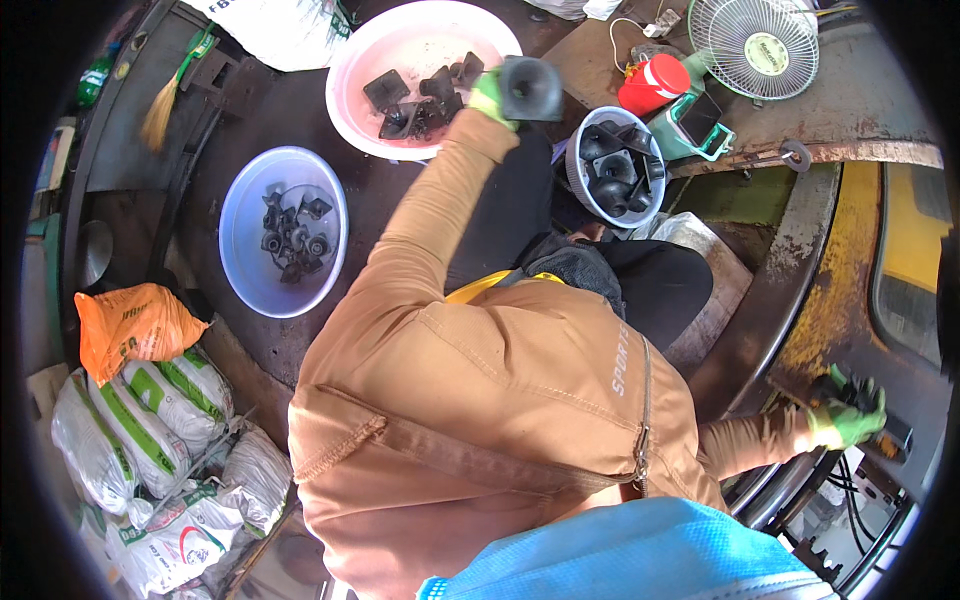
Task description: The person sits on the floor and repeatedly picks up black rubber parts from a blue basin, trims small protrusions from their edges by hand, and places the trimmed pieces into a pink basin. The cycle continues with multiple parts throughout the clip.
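Raised over the near side of the pink basin, my left hand, in a green glove, is closed on a dark funnel-shaped plastic part with a round opening. Several black parts with square flanges lie in that basin. Out to the right, my green-gloved right hand is at the edge of the yellow and grey machine door, its fingers bent around a dark piece there; the exact grip is partly hidden.
A blue-white basin at left and a lavender basket near my knees hold more black parts. Beyond the basket are a red container, a green scale and a fan. Stacked sacks and an orange bag lie lower left.
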A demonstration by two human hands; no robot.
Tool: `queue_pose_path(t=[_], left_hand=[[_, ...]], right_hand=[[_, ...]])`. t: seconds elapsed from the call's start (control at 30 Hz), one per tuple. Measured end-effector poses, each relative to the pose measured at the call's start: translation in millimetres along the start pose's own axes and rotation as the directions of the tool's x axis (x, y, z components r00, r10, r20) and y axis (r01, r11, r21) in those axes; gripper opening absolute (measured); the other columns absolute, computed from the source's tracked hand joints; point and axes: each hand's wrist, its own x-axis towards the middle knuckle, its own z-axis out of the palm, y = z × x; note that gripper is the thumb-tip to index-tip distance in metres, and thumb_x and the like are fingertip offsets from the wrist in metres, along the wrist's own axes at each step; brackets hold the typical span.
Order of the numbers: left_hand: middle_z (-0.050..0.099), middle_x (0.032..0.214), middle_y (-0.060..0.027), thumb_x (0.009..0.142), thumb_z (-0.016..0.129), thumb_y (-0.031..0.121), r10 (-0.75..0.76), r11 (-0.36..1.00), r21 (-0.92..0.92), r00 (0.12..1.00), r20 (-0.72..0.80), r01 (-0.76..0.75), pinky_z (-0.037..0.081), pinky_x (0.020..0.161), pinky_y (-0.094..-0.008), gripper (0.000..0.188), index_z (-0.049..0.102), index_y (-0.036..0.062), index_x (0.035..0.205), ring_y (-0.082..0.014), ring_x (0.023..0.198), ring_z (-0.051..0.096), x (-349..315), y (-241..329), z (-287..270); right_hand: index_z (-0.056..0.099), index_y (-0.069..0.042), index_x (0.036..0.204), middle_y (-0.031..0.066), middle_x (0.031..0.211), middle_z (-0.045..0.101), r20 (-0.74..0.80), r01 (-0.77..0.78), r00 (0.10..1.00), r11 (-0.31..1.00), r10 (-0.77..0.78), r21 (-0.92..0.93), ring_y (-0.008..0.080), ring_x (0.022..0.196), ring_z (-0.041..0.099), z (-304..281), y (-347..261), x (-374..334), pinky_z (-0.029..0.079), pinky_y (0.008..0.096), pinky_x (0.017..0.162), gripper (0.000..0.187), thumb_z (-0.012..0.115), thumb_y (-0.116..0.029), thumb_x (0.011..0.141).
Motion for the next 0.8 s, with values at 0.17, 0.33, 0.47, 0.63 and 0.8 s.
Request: queue_pose_path(t=[0.17, 0.33, 0.47, 0.63, 0.8], left_hand=[[0.068, 0.104, -0.0069, 0.081, 0.073, 0.023, -0.294, 0.665, -0.565, 0.867, 0.403, 0.489, 0.054, 0.084, -0.0404, 0.033, 0.064, 0.0083, 0.109, -0.0210, 0.094, 0.066, -23.8, 107.7, 59.5], [0.066, 0.096, -0.0041, 0.097, 0.049, 0.029, -0.426, -0.459, -0.500, 0.312, 0.849, 0.734, 0.050, 0.075, -0.0500, 0.027, 0.061, 0.0148, 0.115, -0.0247, 0.092, 0.063, -63.7, 130.3, 96.9], [0.066, 0.090, -0.0077, 0.098, 0.043, 0.030, -0.628, -0.137, -0.386, 0.222, 0.746, 0.912, 0.044, 0.053, -0.0427, 0.031, 0.065, 0.0120, 0.110, -0.0232, 0.074, 0.062, -93.7, 99.9, 109.7], [0.067, 0.095, -0.0091, 0.097, 0.049, 0.024, -0.574, 0.277, -0.297, 0.405, 0.711, 0.914, 0.047, 0.049, -0.0349, 0.032, 0.060, 0.0081, 0.122, -0.0231, 0.063, 0.062, -104.5, 73.4, 116.4], [0.067, 0.096, -0.0090, 0.097, 0.050, 0.023, -0.471, 0.292, -0.407, 0.501, 0.726, 0.865, 0.049, 0.051, -0.0349, 0.031, 0.060, 0.0079, 0.123, -0.0230, 0.066, 0.063, -101.9, 66.1, 118.8]], right_hand=[[0.062, -0.002, 0.117, 0.0190, 0.094, 0.066, -0.113, -0.107, 0.982, 0.934, 0.154, 0.340, 0.0382, 0.077, 0.068, -3.6, -23.0, -22.0, 0.061, 0.0544, 0.059, 0.043, 0.054, -0.035, 0.091], [0.062, -0.001, 0.116, 0.0176, 0.091, 0.065, 0.011, -0.039, 0.999, 0.833, 0.039, 0.552, 0.0369, 0.073, 0.066, -16.5, 12.6, -9.1, 0.061, 0.0573, 0.059, 0.045, 0.053, -0.038, 0.092], [0.062, -0.001, 0.116, 0.0165, 0.088, 0.064, 0.073, 0.012, 0.993, 0.691, -0.093, 0.722, 0.0358, 0.070, 0.064, -46.2, 49.3, 18.3, 0.060, 0.0595, 0.060, 0.047, 0.052, -0.040, 0.092], [0.063, -0.001, 0.113, 0.0088, 0.073, 0.051, 0.169, -0.052, 0.971, 0.541, -0.169, 0.839, 0.0256, 0.055, 0.046, -84.0, 56.2, 33.0, 0.052, 0.0513, 0.052, 0.050, 0.049, -0.044, 0.092], [0.064, -0.001, 0.107, 0.0035, 0.066, 0.038, 0.119, 0.047, 0.974, 0.684, -0.193, 0.728, 0.0181, 0.051, 0.033, -118.8, 36.2, -0.6, 0.041, 0.0368, 0.047, 0.043, 0.048, -0.039, 0.094]])
